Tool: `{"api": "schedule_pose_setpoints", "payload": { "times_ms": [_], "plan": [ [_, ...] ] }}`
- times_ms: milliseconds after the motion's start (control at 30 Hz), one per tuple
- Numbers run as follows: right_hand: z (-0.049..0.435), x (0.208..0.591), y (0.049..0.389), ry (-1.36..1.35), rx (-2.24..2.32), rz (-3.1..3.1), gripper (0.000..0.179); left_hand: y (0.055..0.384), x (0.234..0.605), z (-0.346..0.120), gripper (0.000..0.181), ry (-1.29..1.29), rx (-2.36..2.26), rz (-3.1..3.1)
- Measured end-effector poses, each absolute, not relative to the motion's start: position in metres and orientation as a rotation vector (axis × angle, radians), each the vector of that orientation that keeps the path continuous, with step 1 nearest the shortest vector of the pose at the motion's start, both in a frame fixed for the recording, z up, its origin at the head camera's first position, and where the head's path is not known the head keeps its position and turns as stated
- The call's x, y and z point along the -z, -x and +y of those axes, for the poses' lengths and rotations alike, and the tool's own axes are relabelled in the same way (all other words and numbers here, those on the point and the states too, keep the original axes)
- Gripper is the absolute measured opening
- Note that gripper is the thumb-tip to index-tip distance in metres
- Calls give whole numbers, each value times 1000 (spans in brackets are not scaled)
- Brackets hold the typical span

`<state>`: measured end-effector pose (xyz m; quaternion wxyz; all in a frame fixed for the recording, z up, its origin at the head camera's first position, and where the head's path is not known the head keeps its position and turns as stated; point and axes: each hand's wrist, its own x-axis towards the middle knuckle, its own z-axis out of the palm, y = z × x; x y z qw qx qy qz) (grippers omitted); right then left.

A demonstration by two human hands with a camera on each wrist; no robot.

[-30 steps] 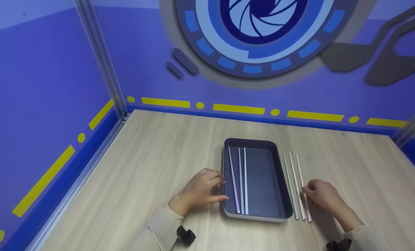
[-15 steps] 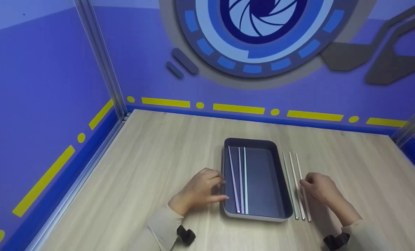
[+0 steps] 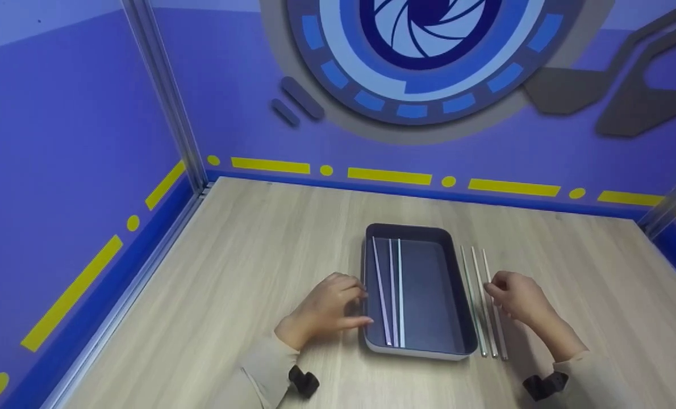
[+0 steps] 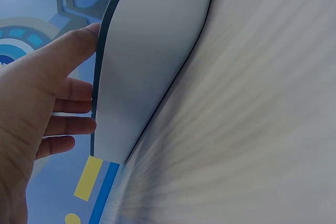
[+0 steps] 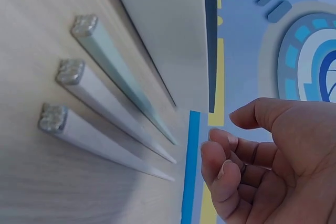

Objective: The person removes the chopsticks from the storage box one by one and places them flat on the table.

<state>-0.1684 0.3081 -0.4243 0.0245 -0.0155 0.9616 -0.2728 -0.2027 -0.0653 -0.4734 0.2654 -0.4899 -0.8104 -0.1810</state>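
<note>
Down to the table (image 3: pixel 275 238), and straight to the shallow rectangular tray (image 3: pixel 432 301), dark inside and pale outside. Lying in its left half: a slanted lilac chopstick (image 3: pixel 381 292), then a straighter lilac chopstick (image 3: pixel 393 292), then a pale blue chopstick (image 3: pixel 400 292), close together at the near ends and fanned wider at the far ends.

Touching the tray's left rim with the left hand (image 3: pixel 324 307): thumb tip at the edge, fingertips farther along, thumb and fingers well apart. Hard to tell from here whether reaching over the lip or only pressing on it.

Across to the right hand (image 3: pixel 517 296), and what a spot! Poised beside and above the outer row, apart from every chopstick there, with fingers loosely bent and a small gap between thumb tip and index fingertip.

Just outside the tray's right wall, laid side by side on the wood grain: a mint green chopstick (image 5: pixel 123 74) nearest the tray, a middle pale chopstick (image 5: pixel 113 109), and an outermost pinkish chopstick (image 5: pixel 105 140), all with silvery textured butt ends toward the person.

Behind it all, a blue-violet wall panel (image 3: pixel 230 102) with yellow dashes and dots (image 3: pixel 270 166) along the bottom.
</note>
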Motion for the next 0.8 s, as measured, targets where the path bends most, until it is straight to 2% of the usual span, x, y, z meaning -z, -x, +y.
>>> {"api": "schedule_pose_setpoints", "payload": {
  "times_ms": [800],
  "plan": [
    [285,413,172,107,981,2971,18,203,474,-66,41,1325,488,-2158]
  ]
}}
